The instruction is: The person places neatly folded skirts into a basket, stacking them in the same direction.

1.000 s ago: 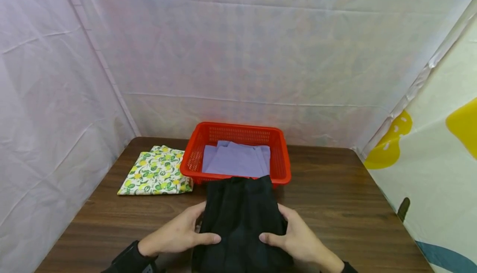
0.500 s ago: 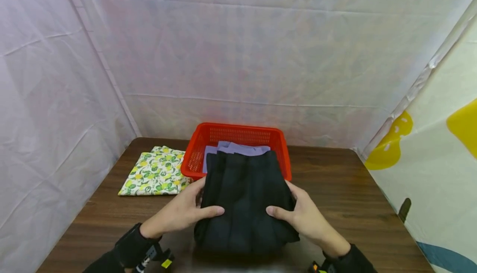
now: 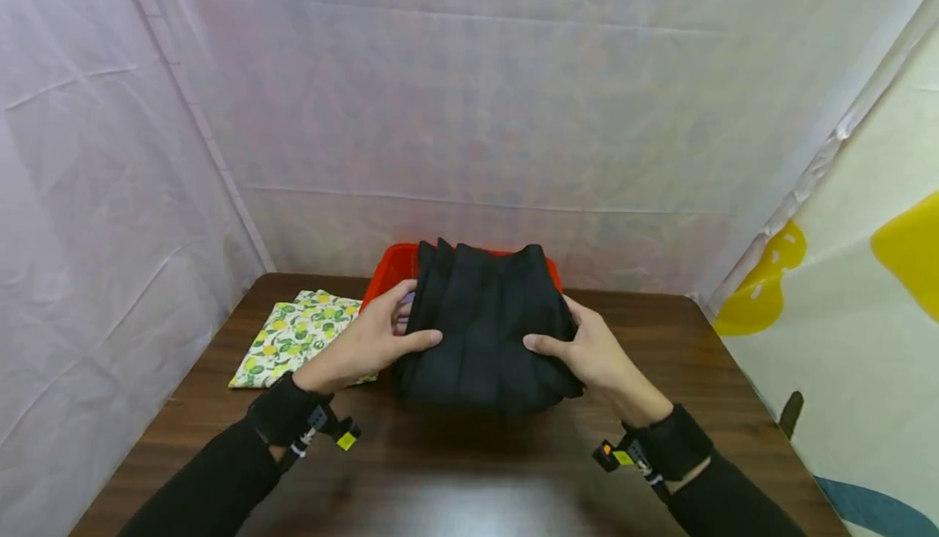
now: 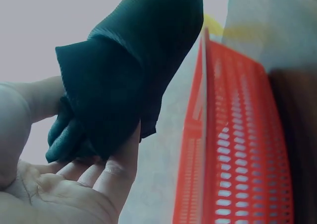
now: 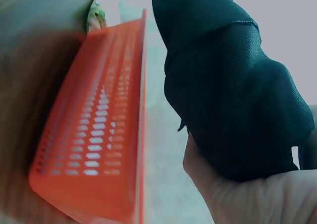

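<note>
A folded bundle of black cloth (image 3: 487,325) hangs in the air between both hands, in front of and partly over a red plastic basket (image 3: 389,264). My left hand (image 3: 377,333) grips its left edge, thumb on top and fingers underneath. On the other side my right hand (image 3: 587,345) holds the right edge the same way. Both wrist views show the cloth's layered folds (image 4: 104,80) above the level of the basket's rim (image 5: 140,110). The black cloth hides most of the basket in the head view; only a sliver of lavender cloth (image 3: 407,299) shows near the left fingers.
A folded cloth with a lemon print (image 3: 293,337) lies on the brown wooden table (image 3: 682,374), left of the basket. Pale fabric walls (image 3: 484,113) stand behind the table and at its left; the right one bears yellow and blue shapes.
Both hands have carried the black cloth forward and up from the near part of the table, so that it now covers most of the basket and the lavender cloth from the head view.
</note>
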Tool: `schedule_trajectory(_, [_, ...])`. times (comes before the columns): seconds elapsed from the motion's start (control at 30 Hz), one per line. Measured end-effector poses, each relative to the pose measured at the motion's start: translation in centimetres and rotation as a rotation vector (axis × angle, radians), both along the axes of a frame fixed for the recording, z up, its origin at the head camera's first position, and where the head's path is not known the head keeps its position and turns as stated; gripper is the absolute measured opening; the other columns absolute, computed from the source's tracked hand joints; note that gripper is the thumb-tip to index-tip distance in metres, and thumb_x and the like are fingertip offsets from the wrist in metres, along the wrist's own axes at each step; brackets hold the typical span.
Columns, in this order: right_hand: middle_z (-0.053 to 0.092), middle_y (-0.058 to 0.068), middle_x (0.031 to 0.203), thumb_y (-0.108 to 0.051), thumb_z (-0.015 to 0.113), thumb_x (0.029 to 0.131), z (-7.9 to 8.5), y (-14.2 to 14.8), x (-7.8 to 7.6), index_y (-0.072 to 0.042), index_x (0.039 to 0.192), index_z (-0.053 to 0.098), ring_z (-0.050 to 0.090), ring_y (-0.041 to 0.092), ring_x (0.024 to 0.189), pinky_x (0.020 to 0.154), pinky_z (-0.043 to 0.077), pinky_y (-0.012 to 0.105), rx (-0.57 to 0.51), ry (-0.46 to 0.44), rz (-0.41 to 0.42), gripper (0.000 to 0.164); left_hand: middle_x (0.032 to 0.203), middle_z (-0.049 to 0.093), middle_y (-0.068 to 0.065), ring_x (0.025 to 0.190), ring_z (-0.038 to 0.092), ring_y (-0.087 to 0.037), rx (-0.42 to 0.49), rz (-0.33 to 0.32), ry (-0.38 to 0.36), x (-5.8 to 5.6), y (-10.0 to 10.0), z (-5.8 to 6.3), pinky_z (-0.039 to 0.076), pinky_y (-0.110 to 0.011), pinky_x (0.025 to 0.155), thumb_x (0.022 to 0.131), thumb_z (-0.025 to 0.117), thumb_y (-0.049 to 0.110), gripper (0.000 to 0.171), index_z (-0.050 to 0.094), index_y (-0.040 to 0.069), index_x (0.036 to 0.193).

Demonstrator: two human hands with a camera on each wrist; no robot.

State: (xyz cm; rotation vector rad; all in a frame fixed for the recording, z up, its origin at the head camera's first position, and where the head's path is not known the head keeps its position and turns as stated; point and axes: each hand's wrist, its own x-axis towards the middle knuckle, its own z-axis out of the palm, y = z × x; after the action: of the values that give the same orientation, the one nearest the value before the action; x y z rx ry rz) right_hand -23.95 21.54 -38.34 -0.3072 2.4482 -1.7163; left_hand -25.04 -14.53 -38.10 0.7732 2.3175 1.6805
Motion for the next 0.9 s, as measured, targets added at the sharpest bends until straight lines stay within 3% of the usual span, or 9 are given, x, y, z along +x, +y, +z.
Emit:
schedule_trajectory(0.1, [0.070, 0.021, 0.160, -0.026, 0.091, 0.105, 0.5, -0.1, -1.4, -0.016, 0.173, 0.054, 0.080, 0.031, 0.127, 0.102, 0.070, 0.039, -0.017, -0.045, -0.009, 0.078, 0.166, 0.066, -0.027, 0.141, 0.076, -0.043, -0.010, 0.006, -0.049, -1.2, 0.2, 0.5, 0.069, -0.050, 0.108, 0.111, 0.082, 0.019, 0.082, 0.036, 0.006, 0.178])
schedule_trajectory(0.33, [0.066, 0.021, 0.166, -0.023, 0.089, 0.106, 1.9, -0.5, -4.5, -0.022, 0.180, 0.044, 0.079, 0.034, 0.132, 0.102, 0.071, 0.041, -0.069, -0.136, -0.005, 0.086, 0.172, 0.061, -0.026, 0.148, 0.072, -0.047, -0.084, 0.050, -0.060, -3.7, 0.4, 1.8, 0.066, -0.055, 0.114, 0.113, 0.080, 0.020, 0.092, 0.025, 0.008, 0.185])
schedule_trajectory(0.5, [0.063, 0.020, 0.168, -0.025, 0.088, 0.107, 2.6, -0.8, -6.8, -0.024, 0.181, 0.043, 0.075, 0.037, 0.139, 0.107, 0.068, 0.041, 0.018, -0.136, -0.019, 0.086, 0.178, 0.054, -0.026, 0.151, 0.069, -0.049, -0.051, 0.061, -0.123, -5.6, 0.4, 2.3, 0.065, -0.057, 0.116, 0.114, 0.077, 0.014, 0.093, 0.018, 0.010, 0.186])
schedule_trajectory(0.73, [0.051, 0.022, 0.180, -0.013, 0.081, 0.110, 3.0, -1.5, -9.7, -0.017, 0.185, 0.033, 0.060, 0.043, 0.158, 0.129, 0.055, 0.055, 0.042, -0.171, -0.005, 0.090, 0.179, 0.054, -0.024, 0.152, 0.068, -0.045, -0.060, 0.113, -0.175, -8.0, 1.2, 2.1, 0.066, -0.049, 0.115, 0.113, 0.075, 0.006, 0.090, 0.021, 0.007, 0.185])
schedule_trajectory(0.9, [0.055, 0.025, 0.173, -0.005, 0.076, 0.111, 2.6, -2.0, -11.1, -0.002, 0.177, 0.041, 0.063, 0.040, 0.152, 0.124, 0.059, 0.049, 0.114, -0.204, 0.009, 0.075, 0.179, 0.052, -0.028, 0.159, 0.061, -0.044, -0.173, 0.136, -0.176, -9.4, 1.7, 1.6, 0.057, -0.056, 0.128, 0.112, 0.076, 0.004, 0.092, 0.021, 0.003, 0.185])
